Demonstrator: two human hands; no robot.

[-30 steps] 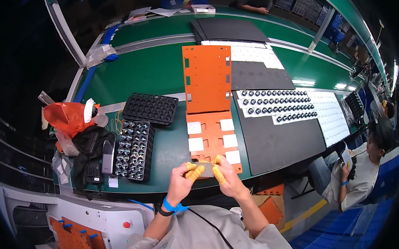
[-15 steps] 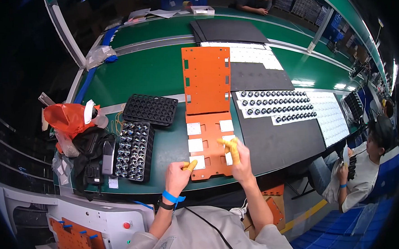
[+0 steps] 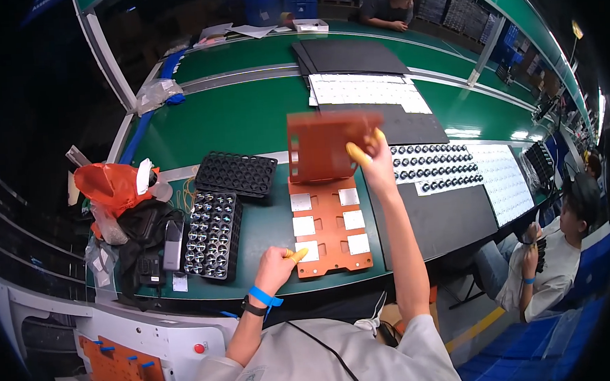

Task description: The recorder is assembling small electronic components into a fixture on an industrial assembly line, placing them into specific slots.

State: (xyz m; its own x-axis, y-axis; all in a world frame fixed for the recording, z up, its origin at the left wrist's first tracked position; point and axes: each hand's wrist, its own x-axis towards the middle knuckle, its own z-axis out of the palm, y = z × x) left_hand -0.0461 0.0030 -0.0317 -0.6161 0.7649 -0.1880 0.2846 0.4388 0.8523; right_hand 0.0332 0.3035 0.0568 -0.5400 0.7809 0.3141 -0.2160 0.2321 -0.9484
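An orange hinged fixture has its base [image 3: 328, 210] flat on the bench and its lid [image 3: 317, 152] raised at the far end, tilted toward me and blurred. Several white square plates [image 3: 353, 220] lie in two columns on the base. My right hand [image 3: 376, 160], with yellow covers on its fingers, grips the lid near its upper right corner. Beside the base's near left corner, my left hand [image 3: 275, 269] is closed, its yellow-covered fingertips against the nearest left white plate [image 3: 309, 250]. What those fingertips pinch, if anything, is hidden.
Left of the fixture are a black tray of shiny round parts [image 3: 209, 237] and a black cell tray [image 3: 238, 174]. An orange bag [image 3: 108, 187] lies farther left. To the right, black lens-like parts [image 3: 434, 156] stand in rows on white sheets over a dark mat [image 3: 437, 218]. A co-worker [image 3: 547, 267] sits at right.
My right hand has moved from the right-hand plates up to the lid and taken hold of it. The upright lid now leans toward me. My left hand stays by the near left plate.
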